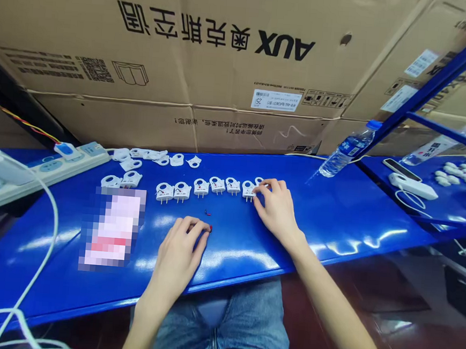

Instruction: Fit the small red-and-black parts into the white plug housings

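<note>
- Left hand (181, 248): half closed, fingers curled downward, heel towards the tabletop edge; fingertips touch or nearly touch a tiny red fragment (210, 228); whether they have hold of it cannot be told.
- Right hand (278, 210): loosely curved, fingers spread over the last white plastic two-pin plug housing (248, 191) of a row; contact is visible, but a firm grip cannot be told.
- Row of white plastic two-pin plug housings (202, 187): lies across the middle of the glossy blue tabletop (333, 228), pins pointing towards the person; a thin red-and-black wire scrap (206, 213) lies between the row and the left hand.
- Loose white plastic plug parts (149, 154): lie in a cluster behind the row, near a white power strip (47, 170) with a white cable (54, 219).
- Pixelated patch (111, 229): hides an item left of the hands; its nature cannot be told.
- Background: a clear plastic water bottle (350, 149) lies at the tabletop's far edge, before a brown cardboard carton (212, 33).
- Risks: a slip of the fingertips could flick the red fragment or wire scrap away, being so small; pressure from the right hand could shift or tip the neighbouring housings; a knock could roll the bottle; a snag on the cable could drag the power strip.
</note>
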The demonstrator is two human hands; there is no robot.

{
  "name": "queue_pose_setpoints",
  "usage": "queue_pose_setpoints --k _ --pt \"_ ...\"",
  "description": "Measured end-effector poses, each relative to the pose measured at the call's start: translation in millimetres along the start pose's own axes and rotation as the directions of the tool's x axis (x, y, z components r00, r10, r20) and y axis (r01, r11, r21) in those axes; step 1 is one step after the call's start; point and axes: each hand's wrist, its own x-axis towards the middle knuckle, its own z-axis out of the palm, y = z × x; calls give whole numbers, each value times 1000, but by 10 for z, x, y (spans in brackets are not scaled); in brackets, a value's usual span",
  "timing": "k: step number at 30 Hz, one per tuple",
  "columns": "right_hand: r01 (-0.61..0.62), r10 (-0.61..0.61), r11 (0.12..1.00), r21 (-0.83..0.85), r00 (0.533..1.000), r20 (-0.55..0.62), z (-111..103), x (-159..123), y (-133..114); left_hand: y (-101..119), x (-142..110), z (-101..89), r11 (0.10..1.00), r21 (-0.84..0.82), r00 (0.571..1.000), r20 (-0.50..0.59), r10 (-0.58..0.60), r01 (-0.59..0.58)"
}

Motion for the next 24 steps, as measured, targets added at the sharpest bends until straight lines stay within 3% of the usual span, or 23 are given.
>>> queue_pose_setpoints --k 6,10,16,24 --pt "-3 25 976 219 995 -99 -13 -429 -344 7 7 1 999 -43 1000 -18 -16 15" --pt "-18 49 939 344 995 -81 19 -621 -597 23 7 -19 994 -111 997 -71 -30 22" --pt "-37 62 896 442 997 -44 52 -630 -805 19 -2 -31 989 -150 993 -117 -32 14" --pt "5 -4 891 454 1000 -3 12 -635 -824 27 18 -6 985 -169 993 -115 -36 16"
